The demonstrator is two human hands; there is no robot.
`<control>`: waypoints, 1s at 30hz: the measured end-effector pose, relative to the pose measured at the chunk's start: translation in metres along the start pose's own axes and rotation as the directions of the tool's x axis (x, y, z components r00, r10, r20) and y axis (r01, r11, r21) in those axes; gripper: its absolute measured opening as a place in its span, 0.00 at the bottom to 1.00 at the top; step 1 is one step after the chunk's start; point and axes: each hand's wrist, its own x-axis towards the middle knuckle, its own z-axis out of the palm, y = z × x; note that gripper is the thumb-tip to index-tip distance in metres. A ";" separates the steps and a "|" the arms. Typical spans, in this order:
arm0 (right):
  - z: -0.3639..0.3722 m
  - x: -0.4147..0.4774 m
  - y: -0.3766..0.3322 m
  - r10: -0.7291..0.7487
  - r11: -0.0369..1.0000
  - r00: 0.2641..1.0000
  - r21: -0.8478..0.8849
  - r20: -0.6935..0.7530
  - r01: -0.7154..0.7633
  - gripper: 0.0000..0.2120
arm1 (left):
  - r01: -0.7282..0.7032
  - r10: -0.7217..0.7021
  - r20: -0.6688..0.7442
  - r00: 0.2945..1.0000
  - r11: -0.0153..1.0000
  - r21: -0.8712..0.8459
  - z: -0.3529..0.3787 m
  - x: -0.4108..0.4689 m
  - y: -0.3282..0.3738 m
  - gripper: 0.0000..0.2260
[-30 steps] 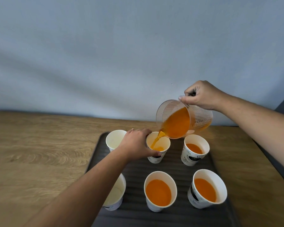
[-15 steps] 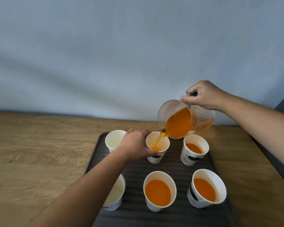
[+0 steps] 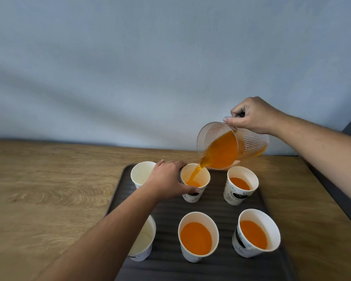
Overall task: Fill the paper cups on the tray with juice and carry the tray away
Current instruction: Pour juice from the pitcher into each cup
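A: We see the dark tray on the wooden table, and six paper cups stand on it in two rows. What does the left hand do?

B: It wraps around the middle cup of the far row. The fingers curl on the cup's far side and the thumb presses its near side, so the hand is closed on this cup.

A: And the right hand?

B: It is a closed fist at the top of the ribbed clear jug, above the far edge of the tray. The handle is hidden inside the fist, so we cannot see exactly how the fingers grip it. The jug is tilted, and a stream of orange juice falls from its spout into the held cup.

A: Which cups have juice?

B: The far right cup, the near middle cup and the near right cup hold juice. The far left cup looks empty. The near left cup is partly behind the left forearm; it seems empty too, but we are not sure.
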 end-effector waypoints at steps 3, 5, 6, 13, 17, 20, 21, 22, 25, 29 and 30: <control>0.000 0.000 0.000 0.007 1.000 1.000 0.007 -0.001 -0.007 0.23 | 0.000 0.000 0.001 1.000 1.000 0.002 0.001 0.001 -0.001 0.34; -0.001 0.000 0.000 0.009 1.000 1.000 0.010 -0.004 -0.009 0.23 | -0.002 0.002 -0.001 1.000 1.000 0.000 0.002 0.002 -0.001 0.34; -0.002 0.000 0.000 0.007 1.000 1.000 0.009 -0.007 -0.007 0.23 | -0.003 0.003 -0.002 1.000 1.000 0.000 0.002 0.002 -0.002 0.34; -0.004 -0.002 0.001 0.002 1.000 1.000 -0.008 -0.002 -0.002 0.22 | -0.003 0.003 -0.007 1.000 1.000 -0.001 0.004 0.004 -0.003 0.34; -0.004 -0.002 0.003 -0.002 1.000 1.000 -0.022 -0.001 0.002 0.22 | 0.001 -0.001 -0.009 1.000 1.000 0.007 0.006 0.004 -0.002 0.33; -0.005 -0.002 0.003 -0.002 1.000 1.000 -0.028 -0.001 0.002 0.22 | 0.002 -0.002 -0.011 1.000 1.000 0.009 0.006 0.004 -0.003 0.34; -0.005 -0.002 0.003 -0.005 1.000 1.000 -0.030 -0.004 0.005 0.22 | 0.004 -0.004 -0.011 1.000 1.000 0.009 0.006 0.005 -0.003 0.34; -0.005 -0.002 0.003 -0.008 0.999 1.000 -0.031 -0.005 0.008 0.23 | 0.005 -0.005 -0.011 1.000 1.000 0.008 0.006 0.005 -0.004 0.34; -0.004 -0.002 0.003 -0.007 1.000 1.000 -0.026 0.000 0.006 0.22 | 0.004 -0.004 -0.006 1.000 1.000 0.004 0.007 0.005 -0.004 0.34; -0.003 -0.002 0.003 -0.003 1.000 1.000 -0.030 0.005 0.003 0.22 | 0.001 -0.001 -0.005 1.000 1.000 0.005 0.007 0.005 -0.005 0.34; -0.004 -0.002 0.002 -0.001 0.999 1.000 -0.032 0.003 0.001 0.22 | 0.002 -0.002 -0.006 1.000 1.000 0.006 0.007 0.005 -0.005 0.34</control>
